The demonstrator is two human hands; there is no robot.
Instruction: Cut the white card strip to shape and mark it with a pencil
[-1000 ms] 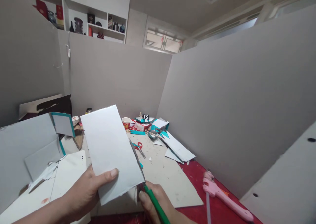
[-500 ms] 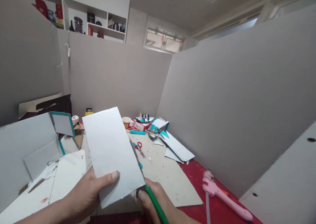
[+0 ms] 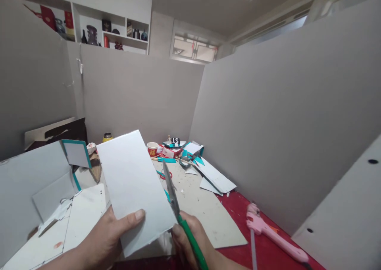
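Observation:
My left hand (image 3: 111, 232) holds a white rectangular board (image 3: 133, 182) near its lower left, thumb on top and the other fingers hidden beneath. My right hand (image 3: 193, 232) is wrapped round the green handle of a pair of scissors (image 3: 173, 188). The blades point up and away, along the board's right edge, close to its lower right corner. Behind the blades, a smaller pair of red-handled scissors (image 3: 166, 175) lies partly hidden on the beige board (image 3: 205, 218).
A pink glue gun (image 3: 274, 238) lies on the red surface (image 3: 232, 210) at right. White offcuts (image 3: 217, 174), a paper cup (image 3: 152, 148) and teal-edged scraps sit farther back. At left stands a large white folded board (image 3: 32, 170). Grey partitions surround the workspace.
The green-handled scissors have moved slightly right, and more of their blades shows beside the white board. They now cover part of the smaller scissors. The view has shifted slightly.

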